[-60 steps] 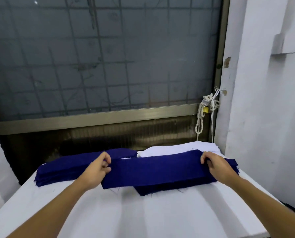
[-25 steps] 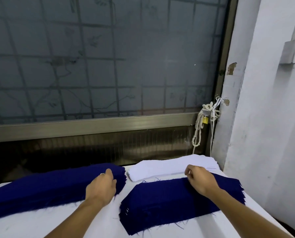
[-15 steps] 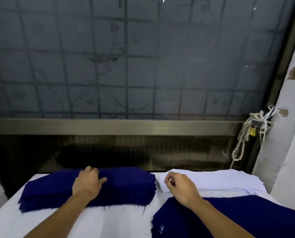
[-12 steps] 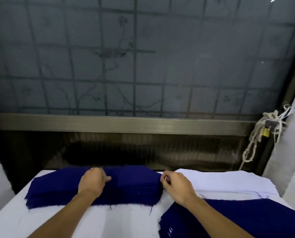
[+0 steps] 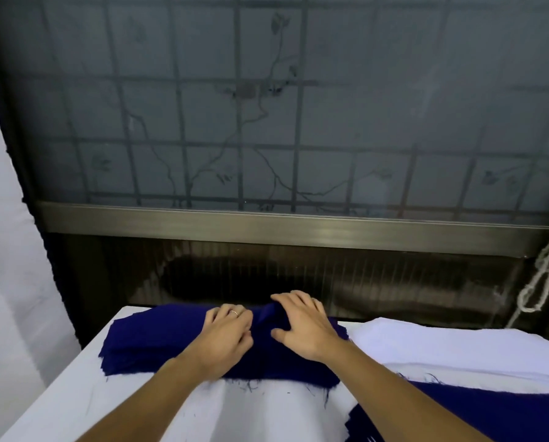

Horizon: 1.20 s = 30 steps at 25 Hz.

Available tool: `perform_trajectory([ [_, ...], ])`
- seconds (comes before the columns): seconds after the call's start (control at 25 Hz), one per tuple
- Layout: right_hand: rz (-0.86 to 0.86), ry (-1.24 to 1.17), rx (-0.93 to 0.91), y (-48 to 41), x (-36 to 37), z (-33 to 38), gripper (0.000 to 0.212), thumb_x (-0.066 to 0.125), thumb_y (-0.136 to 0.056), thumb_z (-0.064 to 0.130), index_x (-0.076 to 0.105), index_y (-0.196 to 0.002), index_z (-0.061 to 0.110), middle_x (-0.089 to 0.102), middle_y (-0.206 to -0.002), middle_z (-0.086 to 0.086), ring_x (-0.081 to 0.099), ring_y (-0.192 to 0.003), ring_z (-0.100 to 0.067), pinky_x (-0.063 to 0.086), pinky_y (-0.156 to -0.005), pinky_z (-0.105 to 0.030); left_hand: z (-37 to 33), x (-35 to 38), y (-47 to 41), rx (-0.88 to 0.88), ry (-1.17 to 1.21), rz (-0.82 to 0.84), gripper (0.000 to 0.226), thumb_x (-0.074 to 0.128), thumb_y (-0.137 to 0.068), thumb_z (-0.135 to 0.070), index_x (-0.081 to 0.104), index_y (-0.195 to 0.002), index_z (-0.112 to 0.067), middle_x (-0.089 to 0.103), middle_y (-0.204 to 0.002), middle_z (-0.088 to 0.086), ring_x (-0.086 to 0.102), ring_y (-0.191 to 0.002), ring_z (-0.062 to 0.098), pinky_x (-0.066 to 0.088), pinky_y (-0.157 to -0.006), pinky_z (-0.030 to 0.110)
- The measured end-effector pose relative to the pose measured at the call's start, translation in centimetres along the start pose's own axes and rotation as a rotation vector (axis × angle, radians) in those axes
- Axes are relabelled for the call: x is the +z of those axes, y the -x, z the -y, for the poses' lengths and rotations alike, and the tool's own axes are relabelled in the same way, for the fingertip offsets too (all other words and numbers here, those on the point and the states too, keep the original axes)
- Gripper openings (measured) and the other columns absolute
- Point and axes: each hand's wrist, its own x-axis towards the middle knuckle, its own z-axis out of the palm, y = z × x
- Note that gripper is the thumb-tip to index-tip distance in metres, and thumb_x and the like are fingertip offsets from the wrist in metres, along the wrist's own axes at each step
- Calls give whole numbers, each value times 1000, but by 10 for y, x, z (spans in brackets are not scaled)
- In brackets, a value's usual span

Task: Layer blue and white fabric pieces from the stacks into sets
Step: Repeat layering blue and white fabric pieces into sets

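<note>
Right hand (image 5: 301,327) now sitting on blue stack (image 5: 145,339) at far-left of desk (image 5: 132,409), no longer beside white stack (image 5: 458,342). Left hand (image 5: 228,336) fingers (image 5: 231,314) curling, bunching top piece (image 5: 265,314); right fingers lying spread, pressing. Layered pile (image 5: 506,416) sitting front-right; stacks looking thick, much remaining.

Arms forward, hands close together: left hand (image 5: 226,338) curled (ring (image 5: 233,312) showing), perhaps pinching; right hand (image 5: 301,330) spread, palm down.
</note>
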Motion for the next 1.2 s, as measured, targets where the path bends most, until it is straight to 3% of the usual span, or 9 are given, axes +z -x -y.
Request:
perform_trajectory([
  [0.12, 16, 13, -45, -11, 0, 13, 48, 63, -91, 38, 53, -138, 32, 55, -134, 9, 33, -135, -15, 16, -120, -38, 3, -5, -1, 46, 32, -24, 13, 32, -93, -44, 34, -81, -39, 43, -93, -19, 39, -96, -2, 29, -99, 27],
  [0.24, -32, 4, -119, -7, -5, 20, 19, 62, -97, 29, 67, -115, 33, 59, -106, 16, 45, -113, -11, 25, -114, -38, 1, -11, -4, -9, 190, -36, 18, 57, -91, -48, 40, -94, -44, 46, -115, -28, 38, -111, -2, 34, -99, 29],
  [0.32, -29, -36, -151, 0, -12, 26, 18, 63, -98, 30, 68, -114, 35, 54, -101, 19, 46, -110, -12, 31, -109, -35, -6, -18, -6, -46, 311, -50, 37, 72, -87, -47, 39, -105, -49, 55, -113, -25, 48, -111, 0, 46, -94, 28],
  [0.4, -25, -13, -137, 10, -26, 26, 22, 63, -98, 33, 67, -119, 34, 55, -104, 17, 47, -111, -18, 38, -102, -36, -11, -28, -7, -46, 306, -81, 37, 74, -86, -50, 43, -106, -47, 64, -100, -19, 61, -95, -2, 56, -83, 28],
  [0.52, -36, 94, -50, 28, -56, 9, 25, 59, -100, 36, 68, -122, 30, 58, -107, 13, 54, -106, -19, 39, -104, -39, -7, -48, 2, -124, 81, -89, 29, 65, -86, -65, 52, -91, -39, 65, -85, -14, 62, -78, 1, 54, -72, 25],
  [0.64, -43, 100, 61, 50, -84, -12, 25, 60, -99, 39, 70, -118, 26, 59, -104, 12, 59, -100, -15, 40, -104, -39, 7, -67, 17, -200, 45, -94, 36, 62, -84, -70, 54, -82, -35, 64, -79, -11, 60, -74, 3, 46, -65, 21],
  [0.76, -59, 71, 165, 78, -106, -25, 21, 65, -97, 37, 72, -111, 23, 63, -101, 11, 62, -97, -15, 47, -97, -38, 12, -88, 39, -251, 85, -47, 33, 67, -82, -67, 61, -87, -35, 67, -84, -12, 63, -78, 4, 55, -72, 29],
  [1.0, -65, -342, 379, 152, -139, -50, 4, 74, -91, 20, 74, -95, 21, 76, -89, 2, 73, -81, -15, 60, -75, -32, 2, -115, 88, -288, 363, -42, 20, 66, -92, -44, 71, -104, -28, 73, -98, -8, 71, -88, 13, 59, -83, 31],
  [1.2, -136, -681, 450, 226, -139, -52, 8, 72, -94, 28, 74, -101, 27, 78, -95, 8, 75, -85, -11, 56, -67, -22, -26, -93, 126, -473, 663, -228, 17, 54, -105, -26, 67, -102, -17, 71, -102, 0, 67, -98, 20, 54, -88, 34],
])
